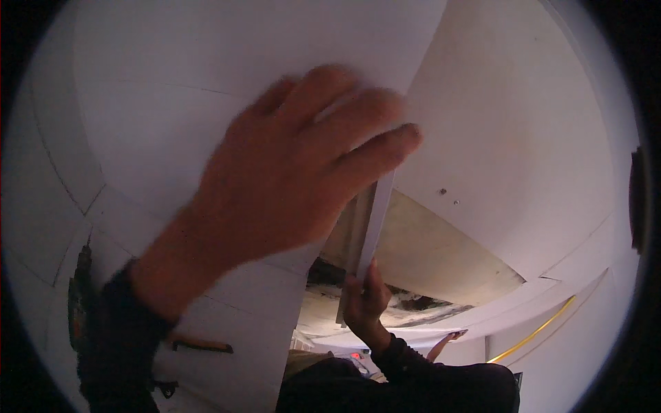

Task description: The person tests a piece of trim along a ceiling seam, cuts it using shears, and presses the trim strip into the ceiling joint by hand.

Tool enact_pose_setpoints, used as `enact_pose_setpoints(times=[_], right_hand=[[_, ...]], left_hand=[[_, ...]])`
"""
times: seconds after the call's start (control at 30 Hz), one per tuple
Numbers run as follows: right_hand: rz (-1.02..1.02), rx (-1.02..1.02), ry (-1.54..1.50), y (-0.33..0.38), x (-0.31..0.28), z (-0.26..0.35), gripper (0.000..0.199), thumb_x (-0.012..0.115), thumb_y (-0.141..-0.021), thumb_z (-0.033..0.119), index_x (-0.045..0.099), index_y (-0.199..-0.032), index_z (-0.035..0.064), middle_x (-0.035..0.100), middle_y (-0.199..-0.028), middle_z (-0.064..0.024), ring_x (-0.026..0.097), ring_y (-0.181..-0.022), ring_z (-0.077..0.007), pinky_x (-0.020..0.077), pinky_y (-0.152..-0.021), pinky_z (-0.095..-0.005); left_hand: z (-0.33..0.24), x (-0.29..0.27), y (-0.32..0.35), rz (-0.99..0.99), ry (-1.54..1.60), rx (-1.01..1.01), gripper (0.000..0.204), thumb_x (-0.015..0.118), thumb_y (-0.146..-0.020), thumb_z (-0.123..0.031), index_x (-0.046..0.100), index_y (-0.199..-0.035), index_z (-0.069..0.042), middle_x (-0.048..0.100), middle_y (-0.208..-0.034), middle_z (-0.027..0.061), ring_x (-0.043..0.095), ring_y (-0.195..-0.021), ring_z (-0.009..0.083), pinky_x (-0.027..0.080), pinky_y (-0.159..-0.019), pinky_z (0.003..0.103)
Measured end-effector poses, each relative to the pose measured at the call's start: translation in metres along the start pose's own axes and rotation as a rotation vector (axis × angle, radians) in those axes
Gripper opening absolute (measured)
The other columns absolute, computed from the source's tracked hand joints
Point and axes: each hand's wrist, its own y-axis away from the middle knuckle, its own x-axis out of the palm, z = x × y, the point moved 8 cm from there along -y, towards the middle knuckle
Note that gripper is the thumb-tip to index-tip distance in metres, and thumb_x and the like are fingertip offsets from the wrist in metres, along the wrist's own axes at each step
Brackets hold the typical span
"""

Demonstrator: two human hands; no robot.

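My left hand (296, 151) reaches in from the lower left, back of the hand up, fingers stretched and apart. It lies over a large white panel (179, 131), with its fingertips at the panel's right edge. Lower down, my right hand (367, 303), in a dark sleeve, is closed around the lower end of a narrow pale strip (377, 217). This strip runs up along the panel edge, and its upper end is hidden behind my left hand. Whether the strip is part of the panel, I cannot tell.
A dark drill (79, 303) lies by my left forearm, near an orange-and-black utility knife (201, 345). On the right is a pale board (509, 138) with two small dark spots. Below it opens a stained cavity (427, 255). Another person's hand (451, 339) and a yellow strip (533, 329) appear lower right.
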Motion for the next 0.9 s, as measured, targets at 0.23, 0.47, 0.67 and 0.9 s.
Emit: enact_pose_setpoints(times=[0.23,0.47,0.67,0.9], right_hand=[[-0.058,-0.145,0.052,0.002,-0.003,0.003,0.053,0.07,-0.095,-0.004,0.054,-0.146,-0.0036,0.073,-0.085,-0.018,0.074,-0.069,-0.0261,0.0582,-0.064,-0.0376],[-0.041,-0.197,0.074,0.011,-0.008,-0.006,0.049,0.066,-0.1,0.0,0.052,-0.146,-0.0073,0.073,-0.087,-0.0181,0.073,-0.069,-0.0248,0.0583,-0.064,-0.0373],[-0.083,0.062,0.008,0.004,-0.01,-0.008,0.051,0.07,-0.099,-0.001,0.053,-0.147,-0.007,0.074,-0.088,-0.0176,0.072,-0.071,-0.0219,0.0575,-0.064,-0.0351],[-0.003,0.001,0.026,-0.015,-0.007,0.007,0.058,0.078,-0.093,-0.003,0.057,-0.147,-0.0054,0.076,-0.092,-0.0177,0.069,-0.071,-0.0179,0.0565,-0.064,-0.0335]], left_hand=[[-0.005,0.005,-0.035,0.227,-0.243,0.528,0.023,0.07,-0.09,-0.013,0.076,-0.112,-0.013,0.07,-0.12,0.0051,0.066,-0.113,0.0253,0.055,-0.098,0.038],[-0.018,0.015,-0.053,0.387,-0.171,0.59,0.022,0.069,-0.091,-0.013,0.074,-0.112,-0.014,0.07,-0.118,0.0051,0.066,-0.113,0.0254,0.055,-0.097,0.038],[-0.018,0.014,-0.059,0.461,-0.171,0.593,0.021,0.068,-0.091,-0.013,0.073,-0.112,-0.014,0.07,-0.116,0.0051,0.066,-0.113,0.0254,0.055,-0.096,0.038],[-0.017,0.017,-0.065,0.493,-0.168,0.579,0.02,0.068,-0.092,-0.014,0.072,-0.112,-0.014,0.07,-0.113,0.0051,0.066,-0.113,0.0254,0.056,-0.095,0.038]])
